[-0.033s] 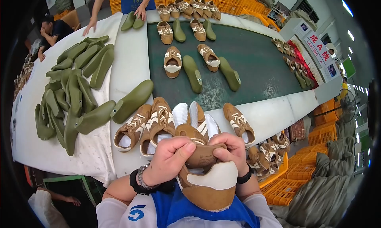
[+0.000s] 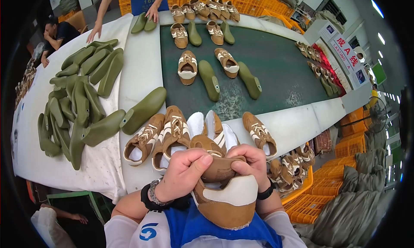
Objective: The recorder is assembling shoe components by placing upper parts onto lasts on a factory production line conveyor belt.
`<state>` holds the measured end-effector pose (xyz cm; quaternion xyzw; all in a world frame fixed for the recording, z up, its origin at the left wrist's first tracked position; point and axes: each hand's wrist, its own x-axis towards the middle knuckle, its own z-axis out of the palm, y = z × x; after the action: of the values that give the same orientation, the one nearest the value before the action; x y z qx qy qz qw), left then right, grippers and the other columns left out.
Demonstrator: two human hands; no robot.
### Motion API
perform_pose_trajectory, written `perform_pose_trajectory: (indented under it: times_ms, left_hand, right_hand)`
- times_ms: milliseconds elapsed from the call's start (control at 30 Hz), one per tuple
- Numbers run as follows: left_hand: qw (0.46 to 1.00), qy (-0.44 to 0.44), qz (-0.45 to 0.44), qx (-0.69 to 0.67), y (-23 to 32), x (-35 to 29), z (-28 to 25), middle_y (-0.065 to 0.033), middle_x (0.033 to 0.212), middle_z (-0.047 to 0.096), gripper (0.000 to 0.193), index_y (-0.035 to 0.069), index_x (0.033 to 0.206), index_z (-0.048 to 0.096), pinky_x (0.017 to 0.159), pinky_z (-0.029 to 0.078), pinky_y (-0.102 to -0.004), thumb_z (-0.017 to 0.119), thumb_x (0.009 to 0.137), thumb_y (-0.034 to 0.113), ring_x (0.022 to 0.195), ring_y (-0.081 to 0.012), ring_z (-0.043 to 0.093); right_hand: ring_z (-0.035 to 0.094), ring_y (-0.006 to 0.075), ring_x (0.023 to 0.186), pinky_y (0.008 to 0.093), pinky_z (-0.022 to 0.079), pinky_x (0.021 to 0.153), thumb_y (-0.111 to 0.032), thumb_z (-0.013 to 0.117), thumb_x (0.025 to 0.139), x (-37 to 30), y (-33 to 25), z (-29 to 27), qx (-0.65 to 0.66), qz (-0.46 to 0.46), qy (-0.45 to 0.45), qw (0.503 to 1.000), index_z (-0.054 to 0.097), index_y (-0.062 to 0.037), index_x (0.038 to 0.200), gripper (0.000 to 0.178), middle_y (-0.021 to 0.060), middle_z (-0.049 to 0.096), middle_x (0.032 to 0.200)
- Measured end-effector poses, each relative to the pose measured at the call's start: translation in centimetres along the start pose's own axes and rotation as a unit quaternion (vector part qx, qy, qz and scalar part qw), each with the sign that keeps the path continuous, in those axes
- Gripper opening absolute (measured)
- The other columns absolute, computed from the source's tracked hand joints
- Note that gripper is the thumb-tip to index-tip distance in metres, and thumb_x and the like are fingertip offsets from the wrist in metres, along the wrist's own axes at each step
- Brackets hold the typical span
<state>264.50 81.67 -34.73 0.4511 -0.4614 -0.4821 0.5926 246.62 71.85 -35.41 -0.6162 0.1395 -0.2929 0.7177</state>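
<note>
Close to my body, both hands grip a brown and white shoe upper [image 2: 228, 205], its heel turned toward me. My left hand [image 2: 183, 172] pinches one side of its brown tongue [image 2: 219, 169] between thumb and fingers. On the tongue's other side, my right hand [image 2: 250, 164] pinches it the same way. Just beyond my left hand stand laced brown shoe uppers [image 2: 174, 129] with white stripes. White-lined pieces [image 2: 196, 124] show behind the held upper. Another laced shoe upper [image 2: 259, 133] lies past my right hand.
Green shoe lasts [image 2: 82, 88] are heaped on a white cloth at left; one last [image 2: 144, 110] lies nearer. A dark green conveyor belt [image 2: 276, 75] carries uppers and lasts in rows. Across the table a co-worker's hand [image 2: 152, 11] touches lasts. Orange crates [image 2: 317, 189] stand at right.
My hands and the held shoe upper stay nearly still. Across the table, the co-worker's hand by the heap of lasts has shifted slightly.
</note>
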Motion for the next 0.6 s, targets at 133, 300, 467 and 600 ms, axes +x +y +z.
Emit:
perform_pose_trajectory:
  times_ms: [133, 300, 467, 600]
  left_hand:
    - [0.992, -0.027, 0.075, 0.100, -0.5, 1.9, -1.4, -0.0027, 0.077, 0.056, 0.019, -0.001, 0.092, 0.059, 0.059, 0.040, -0.0231, 0.054, 0.089, 0.017, 0.066, -0.0098, 0.049]
    - [0.902, 0.127, 0.077, 0.404, -4.4, 5.4, -11.5, -0.0165, 0.110, 0.055, 0.044, 0.001, 0.116, 0.049, 0.087, 0.045, -0.0360, 0.065, 0.079, 0.016, 0.101, -0.0278, 0.055]
    - [0.692, 0.060, -0.098, 0.713, -12.9, 3.1, -26.5, -0.0259, 0.104, 0.056, 0.069, 0.005, 0.126, 0.040, 0.085, 0.045, -0.0426, 0.071, 0.071, 0.035, 0.098, -0.0370, 0.055]
    - [0.747, 0.056, -0.144, 0.646, -16.9, 2.9, -29.8, -0.0253, 0.081, 0.062, 0.063, 0.005, 0.118, 0.037, 0.068, 0.048, -0.0478, 0.068, 0.074, 0.037, 0.076, -0.0430, 0.060]
  right_hand:
    - [0.057, 0.0104, 0.085, 0.0247, 0.046, 0.076, -0.009, 0.064, 0.081, 1.1, 0.1, -1.1, -0.110, 0.023, 0.033, 0.993, 0.060, 0.0016, 0.101, 0.022, 0.0057, 0.063, 0.093]
    - [0.059, 0.0103, 0.086, 0.0244, 0.049, 0.075, 0.000, 0.062, 0.079, 0.0, 0.6, -7.8, -0.168, 0.057, 0.213, 0.961, 0.058, 0.0025, 0.105, 0.026, 0.0060, 0.063, 0.095]
    - [0.060, 0.0273, 0.079, 0.0335, 0.048, 0.073, 0.012, 0.048, 0.068, -3.6, 4.4, -13.7, -0.540, 0.055, 0.176, 0.821, 0.056, -0.0016, 0.096, 0.032, 0.0144, 0.060, 0.088]
    - [0.056, 0.0323, 0.086, 0.0364, 0.046, 0.075, 0.011, 0.050, 0.063, -6.2, 10.6, -15.2, -0.530, 0.092, 0.143, 0.831, 0.057, -0.0033, 0.091, 0.033, 0.0159, 0.057, 0.088]
